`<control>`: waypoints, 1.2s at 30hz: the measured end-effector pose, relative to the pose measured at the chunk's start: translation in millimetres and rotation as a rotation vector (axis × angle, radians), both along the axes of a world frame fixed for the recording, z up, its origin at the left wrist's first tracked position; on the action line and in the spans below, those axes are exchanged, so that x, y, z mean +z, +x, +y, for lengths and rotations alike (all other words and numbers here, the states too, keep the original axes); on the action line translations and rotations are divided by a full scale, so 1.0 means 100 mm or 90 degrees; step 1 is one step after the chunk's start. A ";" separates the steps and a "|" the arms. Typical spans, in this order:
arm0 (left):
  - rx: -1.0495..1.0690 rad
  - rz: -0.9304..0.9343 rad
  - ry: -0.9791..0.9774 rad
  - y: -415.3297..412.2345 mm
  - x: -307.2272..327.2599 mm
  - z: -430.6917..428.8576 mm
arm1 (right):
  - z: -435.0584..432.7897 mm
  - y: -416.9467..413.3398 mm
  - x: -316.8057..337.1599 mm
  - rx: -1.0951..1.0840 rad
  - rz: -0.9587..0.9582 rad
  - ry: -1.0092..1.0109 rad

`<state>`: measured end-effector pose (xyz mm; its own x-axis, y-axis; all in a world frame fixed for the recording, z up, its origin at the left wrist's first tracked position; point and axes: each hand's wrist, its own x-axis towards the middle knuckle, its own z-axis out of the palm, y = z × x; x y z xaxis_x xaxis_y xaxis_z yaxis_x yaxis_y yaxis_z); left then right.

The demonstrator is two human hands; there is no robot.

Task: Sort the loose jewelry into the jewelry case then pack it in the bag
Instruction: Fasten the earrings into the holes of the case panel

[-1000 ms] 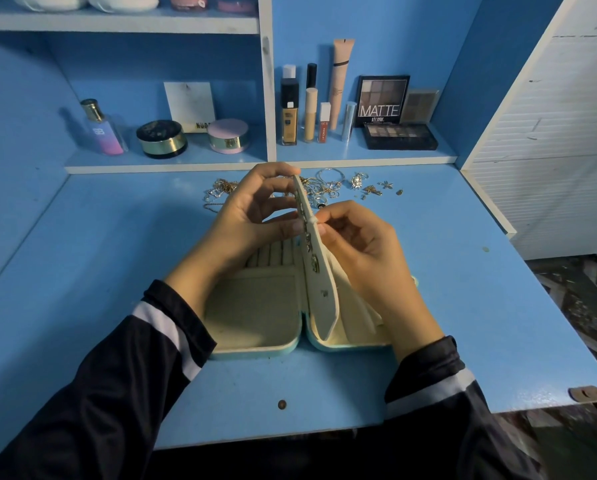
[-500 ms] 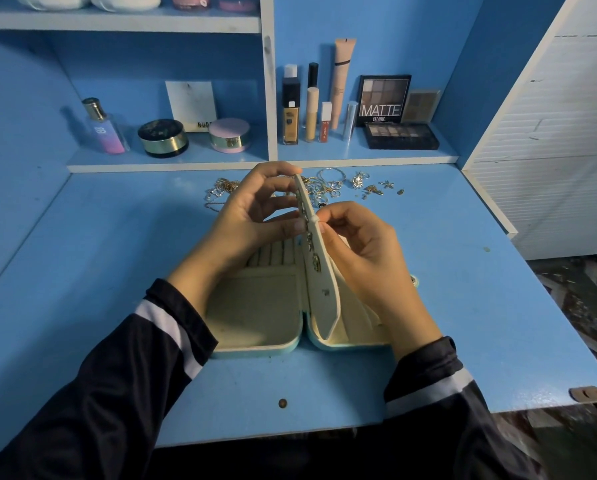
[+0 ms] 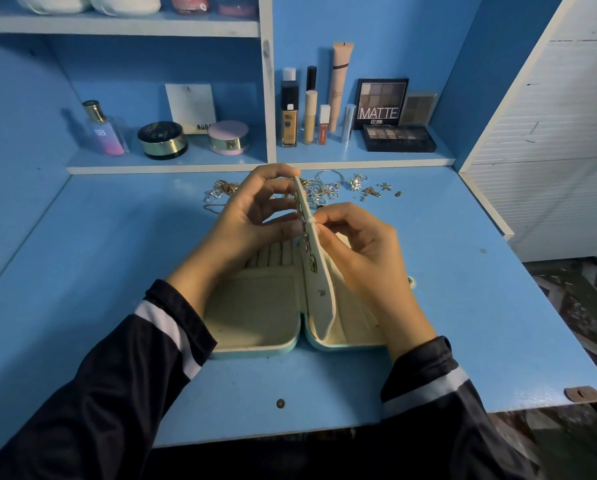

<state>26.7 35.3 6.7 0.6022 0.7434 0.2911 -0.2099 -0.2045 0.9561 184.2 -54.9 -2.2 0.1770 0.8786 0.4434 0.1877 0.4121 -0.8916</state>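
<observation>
An open jewelry case [image 3: 255, 327] with a cream lining and pale teal shell lies on the blue desk [image 3: 117, 254]. Its cream middle panel [image 3: 319, 282] stands upright with several small earrings pinned on its left face. My left hand [image 3: 245, 223] holds the panel's top edge between fingers and thumb. My right hand [image 3: 363, 251] pinches a small piece at the panel's edge about halfway up. Loose gold and silver jewelry [image 3: 331, 187] lies in a heap behind the hands, partly hidden by them. No bag is in view.
A low shelf behind the desk holds a perfume bottle [image 3: 103, 129], two round compacts [image 3: 162, 140], several makeup tubes [image 3: 311, 116] and eyeshadow palettes [image 3: 397, 138]. A white slatted panel [image 3: 549, 150] bounds the right side. The desk's front edge runs near my sleeves.
Both hands have stayed at the upright panel. The right fingers have shifted slightly at the panel's edge. The case has not moved.
</observation>
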 end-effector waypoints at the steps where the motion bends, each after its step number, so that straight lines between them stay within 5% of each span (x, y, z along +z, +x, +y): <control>1: -0.001 0.001 -0.001 0.00 0.00 0.00 | 0.00 0.00 0.00 0.001 0.011 -0.006; 12: -0.010 0.027 -0.008 0.05 0.05 -0.08 | -0.10 -0.01 0.18 0.045 0.160 0.005; 21: -0.042 0.195 0.076 0.20 0.18 -0.04 | -0.20 0.29 0.19 0.033 0.181 -0.084; 28: -0.063 0.283 0.096 0.37 0.11 -0.02 | -0.33 0.64 0.17 0.037 0.104 -0.173; 36: -0.014 0.431 0.268 0.47 -0.03 -0.04 | -0.46 0.75 0.03 -0.032 0.046 -0.223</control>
